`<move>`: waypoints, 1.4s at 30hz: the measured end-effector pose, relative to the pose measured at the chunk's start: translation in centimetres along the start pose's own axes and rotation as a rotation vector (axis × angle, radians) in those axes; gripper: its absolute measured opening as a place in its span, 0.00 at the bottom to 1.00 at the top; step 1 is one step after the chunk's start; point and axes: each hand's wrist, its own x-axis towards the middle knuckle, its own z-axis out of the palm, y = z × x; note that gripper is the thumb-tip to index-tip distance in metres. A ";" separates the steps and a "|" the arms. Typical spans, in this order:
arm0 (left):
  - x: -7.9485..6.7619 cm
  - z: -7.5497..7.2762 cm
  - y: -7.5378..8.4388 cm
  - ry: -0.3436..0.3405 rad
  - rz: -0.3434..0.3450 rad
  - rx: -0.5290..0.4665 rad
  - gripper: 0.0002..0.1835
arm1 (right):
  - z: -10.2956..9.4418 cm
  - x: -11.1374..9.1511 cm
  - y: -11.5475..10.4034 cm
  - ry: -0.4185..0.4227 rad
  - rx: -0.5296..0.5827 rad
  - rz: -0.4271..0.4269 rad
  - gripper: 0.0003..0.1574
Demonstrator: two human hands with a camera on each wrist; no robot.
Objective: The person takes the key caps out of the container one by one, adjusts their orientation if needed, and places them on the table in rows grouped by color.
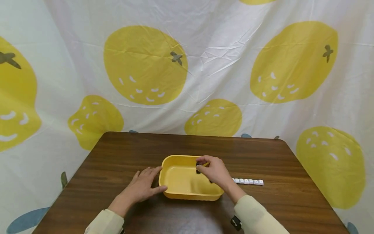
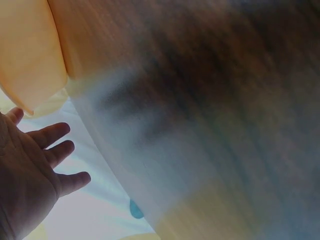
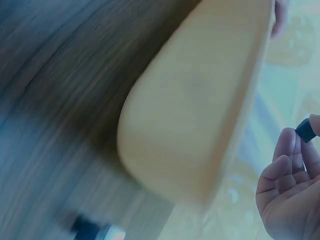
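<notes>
A yellow rectangular tray point(image 1: 179, 178) with raised walls sits on the table. My left hand point(image 1: 142, 186) is at its left end, fingers spread along the rim and thumb at the near corner. Over the tray's right part, my right hand point(image 1: 217, 171) pinches a small black keycap point(image 3: 305, 130) between thumb and fingertips. To the right of the tray runs a row of white keycaps point(image 1: 248, 181), its left end hidden behind my right hand. A dark piece and a white one point(image 3: 116, 234) show blurred at the bottom of the right wrist view.
The dark wood-grain table point(image 1: 131, 146) has rounded far corners. Behind it hangs a white curtain point(image 1: 216, 65) printed with yellow lemons, close to the table's back edge. A small black object point(image 1: 236, 223) shows by my right sleeve.
</notes>
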 end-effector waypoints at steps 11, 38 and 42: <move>-0.1 0.0 0.0 0.000 0.008 -0.009 0.45 | -4.8 -2.4 3.9 0.054 0.024 0.097 0.14; 0.2 0.3 -0.1 0.000 0.001 -0.005 0.46 | -9.4 -7.6 13.4 -0.030 -0.355 0.132 0.10; 0.2 0.2 -0.1 -0.001 0.001 -0.006 0.46 | -9.0 -7.6 13.2 -0.039 -0.359 0.116 0.10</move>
